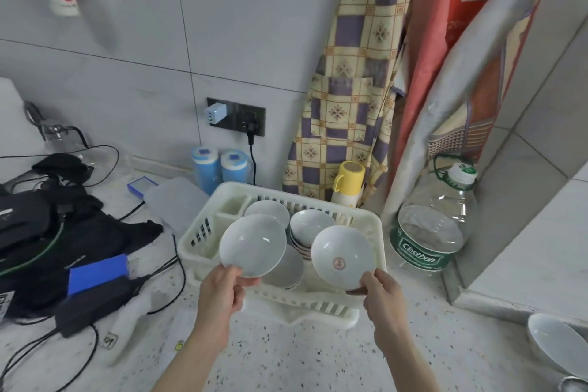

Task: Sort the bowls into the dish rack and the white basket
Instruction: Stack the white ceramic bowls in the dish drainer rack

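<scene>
Speckled countertop [318,360] carrying, at its back edge against the tiled wall, a white plastic dish rack [375,229]; the rack's slotted walls and ribbed floor let washed ware drain, which is presumably why the bowls go there. To the rack's right, in the counter's right corner, stands a large clear water bottle [432,226]. On the counter's left side lies a heap of black bags, cables and a blue box [97,272], well apart from the work. Behind the rack stand two blue canisters [219,165] and a yellow-capped flask [346,181]. At the counter's near right edge sits a white dish [556,347], which may be another item awaiting sorting; no white basket can be identified with certainty.

Inside the rack, a stack of white bowls [310,226] leans on edge at centre, with further bowls behind and below it. The left hand [222,293] pinches a plain white bowl [253,245] by its lower rim, tilted so the hollow faces the viewer, above the rack's left half. The right hand [381,296] likewise pinches a white bowl with a red centre mark [342,256] at its lower rim, above the rack's right front corner. Holding both bowls face-up side by side probably permits comparison of plain against marked before each is assigned its place.
</scene>
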Action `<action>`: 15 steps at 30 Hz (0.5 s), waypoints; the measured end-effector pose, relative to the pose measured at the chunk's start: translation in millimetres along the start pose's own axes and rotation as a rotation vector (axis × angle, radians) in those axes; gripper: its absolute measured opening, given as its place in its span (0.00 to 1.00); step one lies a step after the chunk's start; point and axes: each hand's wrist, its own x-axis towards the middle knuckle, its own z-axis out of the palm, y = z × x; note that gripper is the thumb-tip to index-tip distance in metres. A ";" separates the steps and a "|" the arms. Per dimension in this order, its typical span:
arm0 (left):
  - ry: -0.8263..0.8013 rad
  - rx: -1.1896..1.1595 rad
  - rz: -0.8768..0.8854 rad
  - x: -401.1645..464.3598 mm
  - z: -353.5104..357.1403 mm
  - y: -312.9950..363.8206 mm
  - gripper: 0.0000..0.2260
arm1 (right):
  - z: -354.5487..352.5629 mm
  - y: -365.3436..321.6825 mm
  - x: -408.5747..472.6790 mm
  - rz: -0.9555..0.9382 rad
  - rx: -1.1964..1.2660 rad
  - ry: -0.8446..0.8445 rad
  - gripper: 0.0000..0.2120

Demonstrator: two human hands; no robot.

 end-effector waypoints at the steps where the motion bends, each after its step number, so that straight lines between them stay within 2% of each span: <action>1: 0.016 0.000 0.004 6.0 -6.1 4.0 0.08 | 12.3 -3.1 1.4 -0.001 -0.022 -0.031 0.08; 6: 0.020 0.016 0.008 33.1 -18.9 22.8 0.07 | 62.7 -11.3 1.7 -0.030 -0.181 -0.111 0.09; 12: -0.041 0.102 0.001 55.3 -20.8 28.3 0.07 | 96.3 -7.1 -2.4 0.024 -0.178 -0.113 0.13; 15: -0.060 0.141 -0.012 62.8 -17.2 28.0 0.07 | 102.5 -9.8 0.6 0.053 -0.240 -0.118 0.11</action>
